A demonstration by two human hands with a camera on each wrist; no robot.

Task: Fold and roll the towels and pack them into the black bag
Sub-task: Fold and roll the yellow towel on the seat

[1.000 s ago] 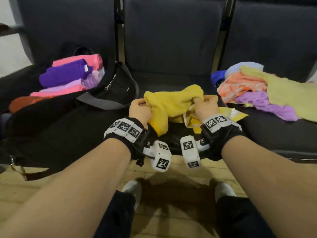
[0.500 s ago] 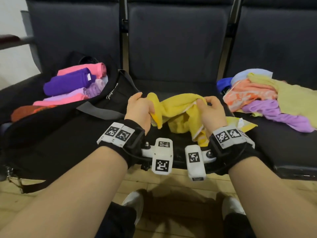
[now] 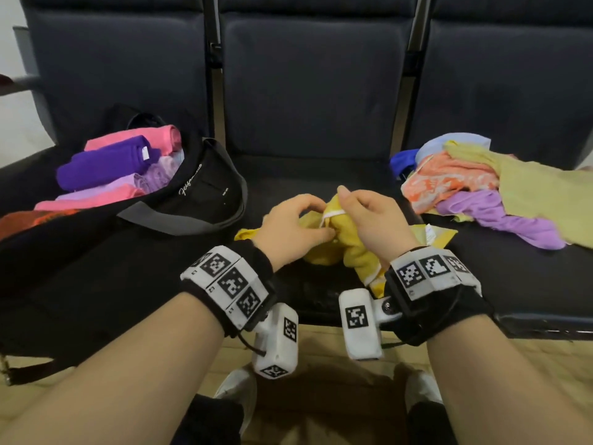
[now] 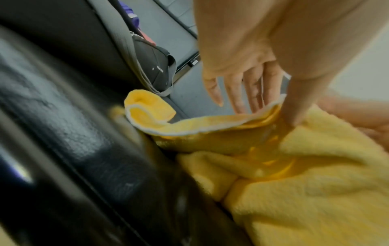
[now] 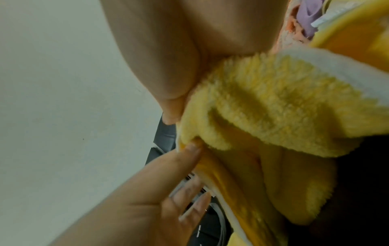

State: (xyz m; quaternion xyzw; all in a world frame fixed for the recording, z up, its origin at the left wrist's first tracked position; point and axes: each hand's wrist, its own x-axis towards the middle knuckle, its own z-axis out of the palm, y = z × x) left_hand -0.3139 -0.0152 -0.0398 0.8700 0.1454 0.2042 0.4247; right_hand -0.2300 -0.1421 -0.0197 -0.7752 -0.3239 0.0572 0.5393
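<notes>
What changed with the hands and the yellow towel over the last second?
Both hands drew together: the left hand and right hand now pinch the yellow towel at one white-trimmed edge, bunching it. The black bag and the loose towel pile stayed put.

Left hand (image 3: 290, 228) and right hand (image 3: 373, 220) close together, fingers (image 3: 345, 195) pinching

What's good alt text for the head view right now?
Both hands, left hand and right hand, pinch a crumpled yellow towel on the middle dark seat. Open black bag of rolled towels at left; loose towel pile at right.
</notes>
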